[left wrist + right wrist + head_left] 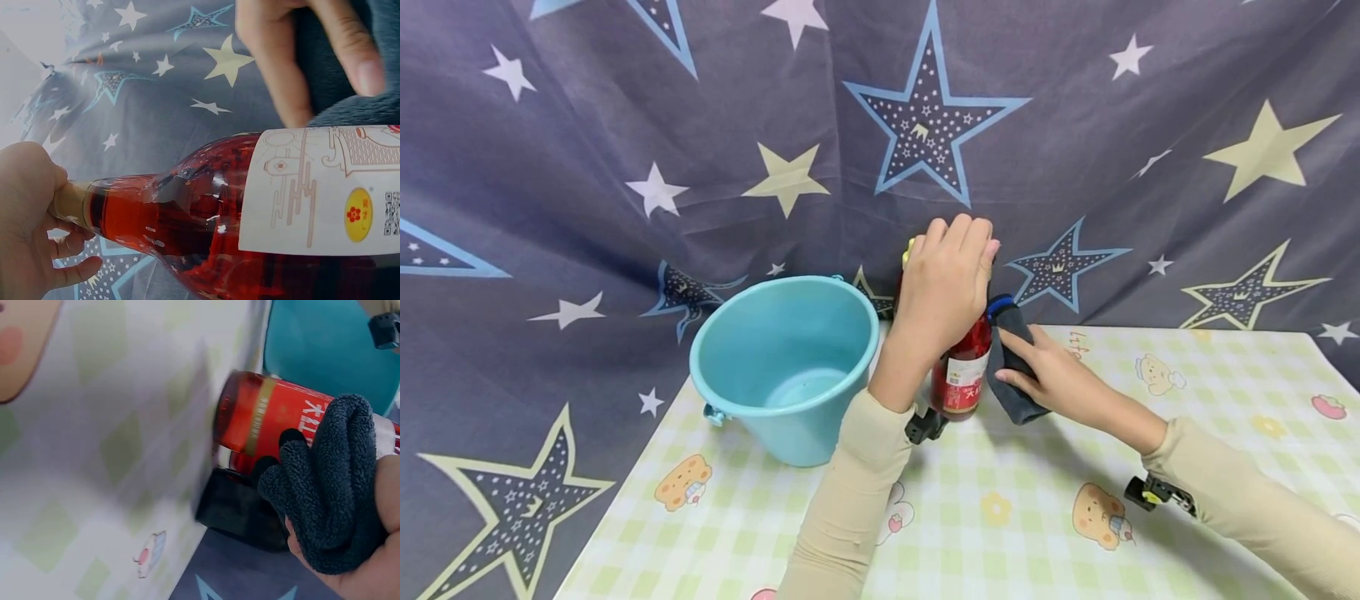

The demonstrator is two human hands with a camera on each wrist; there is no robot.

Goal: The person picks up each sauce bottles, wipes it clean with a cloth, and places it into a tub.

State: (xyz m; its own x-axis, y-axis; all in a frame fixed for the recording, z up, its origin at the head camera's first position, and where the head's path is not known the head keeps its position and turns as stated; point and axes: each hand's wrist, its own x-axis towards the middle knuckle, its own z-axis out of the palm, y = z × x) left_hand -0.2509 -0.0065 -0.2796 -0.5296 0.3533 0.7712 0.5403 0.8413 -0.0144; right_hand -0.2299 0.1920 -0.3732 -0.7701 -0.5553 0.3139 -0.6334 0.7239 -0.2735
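A red bottle (964, 375) with a white label (325, 187) stands upright on the checked tablecloth (1015, 500). My left hand (951, 250) grips its neck and top from above; in the left wrist view its curled fingers (37, 212) wrap round the gold-banded neck. My right hand (1026, 367) holds a bunched dark grey cloth (1009, 367) and presses it against the bottle's right side. In the right wrist view the cloth (331, 487) lies over the bottle (262, 419) near its base. The bottle's cap is hidden under my left hand.
A light blue bucket (786, 367) stands just left of the bottle, close to my left forearm. A star-patterned grey curtain (850, 125) hangs right behind. The tablecloth stretches to the front and right, its left edge (625, 500) running diagonally.
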